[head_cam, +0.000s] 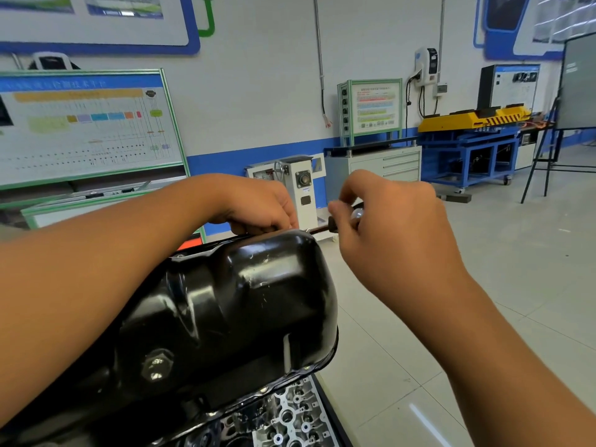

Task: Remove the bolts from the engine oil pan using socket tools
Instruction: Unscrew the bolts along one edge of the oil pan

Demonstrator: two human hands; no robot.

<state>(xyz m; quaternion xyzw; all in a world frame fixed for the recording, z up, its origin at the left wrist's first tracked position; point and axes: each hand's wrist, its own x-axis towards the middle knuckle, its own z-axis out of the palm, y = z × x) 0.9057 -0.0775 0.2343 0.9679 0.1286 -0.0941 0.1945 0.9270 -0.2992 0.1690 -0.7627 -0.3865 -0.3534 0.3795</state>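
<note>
A glossy black oil pan [245,298] fills the lower middle, bolted onto an upturned engine [290,417]. A hex drain plug [156,366] sits on its near left face. My left hand [258,208] reaches over the pan's far edge, its fingers curled down around the tool's shaft behind the rim. My right hand [387,221] grips the dark handle of a socket driver [338,222], whose shaft runs left toward the far rim. The socket end and the bolt it meets are hidden behind the pan and my left hand.
Tiled floor [483,317] lies to the right of the engine. Behind the pan stand a white training stand [300,185], a grey drawer cabinet [380,169] and a blue and yellow bench [474,140]. A green-framed display board [87,124] is at the left.
</note>
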